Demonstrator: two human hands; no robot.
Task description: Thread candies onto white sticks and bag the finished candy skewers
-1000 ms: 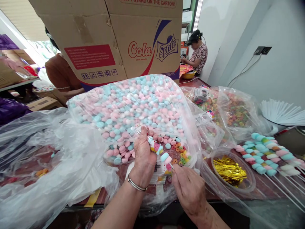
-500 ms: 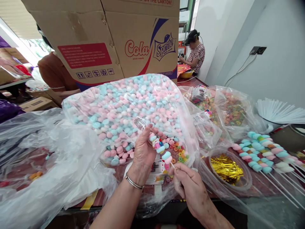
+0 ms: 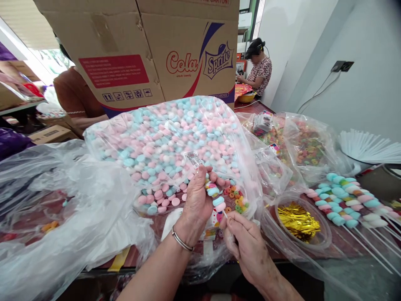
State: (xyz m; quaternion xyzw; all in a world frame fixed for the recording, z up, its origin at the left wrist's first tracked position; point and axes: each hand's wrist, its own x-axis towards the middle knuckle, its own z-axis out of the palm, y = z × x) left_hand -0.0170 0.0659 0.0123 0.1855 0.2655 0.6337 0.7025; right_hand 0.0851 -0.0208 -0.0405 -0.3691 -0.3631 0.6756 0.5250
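A marshmallow skewer [image 3: 219, 203] with blue, pink and yellow sweets is held between my hands. My left hand [image 3: 198, 196] wraps round its upper part, and a small printed card [image 3: 191, 158] sticks out above the fingertips. My right hand [image 3: 242, 236] pinches the white stick just below the lowest pink marshmallow. Behind my hands lies a large clear bag of pink, blue and white marshmallows [image 3: 169, 138], its mouth towards me. Orange, red and green ring sweets [image 3: 236, 196] lie beside the skewer. Under my left wrist are colourful cards [image 3: 216, 219], partly hidden.
Right of my hands stands a clear tub [image 3: 327, 238] of gold twist ties [image 3: 299, 221]. Finished skewers [image 3: 341, 200] lie beyond it, near white sticks [image 3: 369, 146]. A big carton [image 3: 188, 62] rises behind the bag. Loose plastic [image 3: 94, 209] covers the left. A person [image 3: 259, 69] works at the back.
My left hand has shifted slightly right and turned over the skewer's upper part, covering more of it. The printed card now stands more upright. My right hand keeps its pinch on the stick.
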